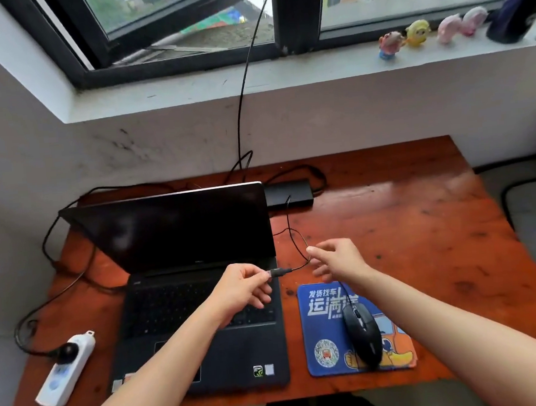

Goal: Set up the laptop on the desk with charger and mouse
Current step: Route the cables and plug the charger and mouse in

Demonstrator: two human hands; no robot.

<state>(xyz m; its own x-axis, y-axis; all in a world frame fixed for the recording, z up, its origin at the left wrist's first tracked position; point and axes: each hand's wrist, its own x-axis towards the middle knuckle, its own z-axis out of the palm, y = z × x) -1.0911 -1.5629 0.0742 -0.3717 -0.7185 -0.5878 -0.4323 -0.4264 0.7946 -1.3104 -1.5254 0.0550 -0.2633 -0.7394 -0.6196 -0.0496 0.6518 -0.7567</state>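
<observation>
An open black laptop [200, 302] stands on the wooden desk [420, 224], its screen dark. My left hand [244, 287] pinches the mouse's USB plug [278, 272] just off the laptop's right edge. My right hand [337, 261] hovers to the right of the plug with loose fingers, by the thin mouse cable [295, 242]. The black mouse [363, 335] sits on a blue mouse pad [323, 332]. The black charger brick [288, 192] lies behind the laptop's right corner. Its cable runs left round the laptop to a plug in the white power strip [66, 369].
A black cable [242, 87] hangs from the window down behind the desk. Several small toy figures [416, 34] and a dark bottle [513, 11] stand on the window sill. The wall runs close behind and left of the desk.
</observation>
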